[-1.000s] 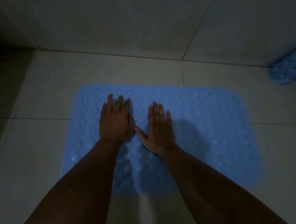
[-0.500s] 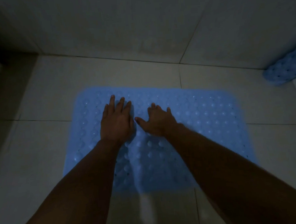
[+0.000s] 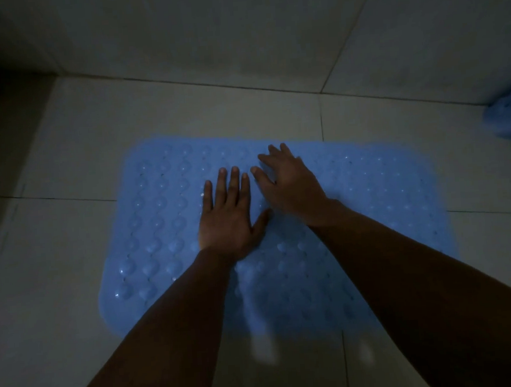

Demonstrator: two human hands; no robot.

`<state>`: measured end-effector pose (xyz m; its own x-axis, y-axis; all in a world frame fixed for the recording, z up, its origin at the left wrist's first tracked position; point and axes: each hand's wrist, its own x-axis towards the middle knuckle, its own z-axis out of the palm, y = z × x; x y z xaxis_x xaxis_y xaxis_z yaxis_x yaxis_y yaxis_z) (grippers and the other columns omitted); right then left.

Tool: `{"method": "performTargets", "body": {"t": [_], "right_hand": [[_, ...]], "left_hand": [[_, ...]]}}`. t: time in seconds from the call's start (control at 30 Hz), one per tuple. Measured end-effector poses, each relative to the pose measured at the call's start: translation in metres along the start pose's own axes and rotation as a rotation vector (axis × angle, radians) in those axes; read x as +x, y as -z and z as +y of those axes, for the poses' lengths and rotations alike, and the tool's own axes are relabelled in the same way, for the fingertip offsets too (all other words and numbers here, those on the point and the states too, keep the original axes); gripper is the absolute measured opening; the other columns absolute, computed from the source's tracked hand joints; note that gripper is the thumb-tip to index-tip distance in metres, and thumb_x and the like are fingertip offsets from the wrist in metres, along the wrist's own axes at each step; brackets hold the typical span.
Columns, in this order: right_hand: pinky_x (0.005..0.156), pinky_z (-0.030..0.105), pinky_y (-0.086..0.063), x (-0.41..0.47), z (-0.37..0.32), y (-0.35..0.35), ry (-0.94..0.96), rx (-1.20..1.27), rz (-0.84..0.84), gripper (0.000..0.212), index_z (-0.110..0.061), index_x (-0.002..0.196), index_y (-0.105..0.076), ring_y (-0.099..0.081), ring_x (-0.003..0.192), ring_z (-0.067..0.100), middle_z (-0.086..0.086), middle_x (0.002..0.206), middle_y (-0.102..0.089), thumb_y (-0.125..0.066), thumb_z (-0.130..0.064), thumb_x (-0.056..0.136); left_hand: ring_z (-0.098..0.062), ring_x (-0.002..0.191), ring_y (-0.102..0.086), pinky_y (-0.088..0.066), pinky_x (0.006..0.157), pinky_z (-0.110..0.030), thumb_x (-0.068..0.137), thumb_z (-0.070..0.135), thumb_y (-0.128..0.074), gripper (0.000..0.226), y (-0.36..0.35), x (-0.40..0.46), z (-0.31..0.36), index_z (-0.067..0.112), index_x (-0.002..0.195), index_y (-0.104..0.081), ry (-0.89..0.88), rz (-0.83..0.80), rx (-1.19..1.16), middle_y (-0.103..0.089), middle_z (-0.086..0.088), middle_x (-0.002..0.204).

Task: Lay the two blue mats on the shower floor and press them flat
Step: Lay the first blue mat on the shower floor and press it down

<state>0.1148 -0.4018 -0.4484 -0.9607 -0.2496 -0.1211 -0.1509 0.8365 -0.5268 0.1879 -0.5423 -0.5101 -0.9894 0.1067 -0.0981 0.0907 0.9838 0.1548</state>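
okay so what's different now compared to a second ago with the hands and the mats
The right hand slid toward the mat's far edge, fingers spread. The left hand stays flat beside it. Nothing was gripped or released. The laid blue mat and the bunched second mat at the wall lie as before.

A single head-worn wide-angle camera looks steeply down from above and behind the fingers [image 3: 227, 177]; it faces forward toward the wall [image 3: 236, 28] beyond them; the floor [image 3: 72, 266] lies close, at arm's reach.

One bumpy blue mat [image 3: 370, 203] lies spread flat mid-floor; the second mat [image 3: 510, 115] sits crumpled at the floor's far right corner.
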Motion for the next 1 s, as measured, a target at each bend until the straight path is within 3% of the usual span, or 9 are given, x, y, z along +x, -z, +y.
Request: {"method": "performTargets", "body": {"t": [0.27,0.4,0.43,0.5,0.53,0.6,0.77,0.9,1.0], "right_hand": [[0.124,0.053,-0.017,0.008,0.020,-0.008,0.022,-0.008,0.058,0.051,-0.012,0.144,-0.055,-0.022,0.154,0.029,0.014,0.160,-0.038,-0.052,-0.040,0.102],[0.125,0.053,-0.015,0.005,0.014,0.003,-0.044,-0.046,-0.023,0.054,-0.013,0.147,-0.051,-0.018,0.155,0.028,0.012,0.163,-0.034,-0.049,-0.044,0.103],[0.126,0.051,-0.012,0.004,0.010,0.009,-0.075,-0.056,-0.062,0.056,-0.015,0.150,-0.047,-0.015,0.156,0.027,0.010,0.164,-0.031,-0.047,-0.047,0.103],[0.126,0.049,-0.012,0.004,-0.006,0.019,-0.128,-0.075,-0.128,0.059,-0.016,0.153,-0.043,-0.014,0.156,0.026,0.008,0.166,-0.028,-0.042,-0.050,0.104],[0.126,0.050,-0.015,0.004,-0.014,0.021,-0.136,-0.089,-0.155,0.060,-0.016,0.152,-0.043,-0.017,0.155,0.027,0.009,0.165,-0.030,-0.041,-0.051,0.104],[0.123,0.051,-0.024,0.007,-0.031,0.018,-0.114,-0.128,-0.179,0.059,-0.014,0.150,-0.045,-0.029,0.150,0.031,0.011,0.159,-0.040,-0.041,-0.050,0.104],[0.122,0.052,-0.025,0.001,-0.077,-0.014,-0.046,-0.150,-0.232,0.053,-0.010,0.148,-0.045,-0.028,0.150,0.034,0.015,0.157,-0.039,-0.037,-0.041,0.105],[0.126,0.052,-0.011,-0.012,-0.095,-0.054,0.036,-0.197,-0.246,0.061,-0.009,0.159,-0.020,-0.004,0.157,0.033,0.017,0.168,-0.012,-0.032,-0.038,0.106],[0.127,0.053,-0.003,-0.020,-0.093,-0.087,0.054,-0.262,-0.219,0.074,-0.006,0.161,-0.006,0.008,0.157,0.032,0.017,0.169,0.003,-0.028,-0.049,0.105]], "left_hand": [[-0.028,0.155,0.021,0.001,0.126,-0.056,0.096,0.076,-0.010,0.094,0.003,0.000,0.002,0.012,0.163,0.002,-0.013,-0.039,-0.023,0.010,-0.011,0.170],[-0.027,0.155,0.020,0.010,0.125,-0.052,0.088,0.069,-0.023,0.095,0.023,0.013,-0.005,0.014,0.163,0.000,-0.007,-0.246,-0.158,0.013,-0.009,0.170],[-0.028,0.157,0.015,0.007,0.126,-0.050,0.091,0.065,-0.031,0.092,0.034,0.020,-0.009,0.014,0.163,-0.006,-0.006,-0.338,-0.231,0.009,-0.010,0.171],[-0.035,0.155,-0.017,-0.019,0.124,-0.048,0.098,0.053,-0.042,0.073,0.066,0.032,-0.021,0.014,0.158,-0.030,0.008,-0.402,-0.324,-0.020,-0.015,0.168],[-0.037,0.147,-0.036,-0.033,0.117,-0.047,0.098,0.050,-0.044,0.063,0.079,0.034,-0.029,0.017,0.152,-0.042,0.031,-0.352,-0.332,-0.038,-0.017,0.159],[-0.036,0.135,-0.051,-0.043,0.106,-0.045,0.100,0.041,-0.049,0.050,0.099,0.032,-0.044,0.021,0.146,-0.051,0.080,-0.186,-0.275,-0.055,-0.017,0.146],[-0.032,0.146,-0.038,-0.040,0.111,-0.051,0.100,0.031,-0.051,0.051,0.103,0.012,-0.072,0.015,0.148,-0.050,0.126,-0.012,-0.161,-0.053,-0.012,0.150],[-0.034,0.155,-0.019,-0.036,0.114,-0.055,0.098,0.026,-0.049,0.056,0.090,-0.004,-0.103,0.013,0.152,-0.044,0.154,0.048,-0.095,-0.044,-0.010,0.158],[-0.036,0.155,-0.016,-0.036,0.113,-0.057,0.097,0.025,-0.046,0.057,0.085,-0.011,-0.121,0.012,0.152,-0.043,0.158,0.126,-0.097,-0.042,-0.012,0.158]]}}
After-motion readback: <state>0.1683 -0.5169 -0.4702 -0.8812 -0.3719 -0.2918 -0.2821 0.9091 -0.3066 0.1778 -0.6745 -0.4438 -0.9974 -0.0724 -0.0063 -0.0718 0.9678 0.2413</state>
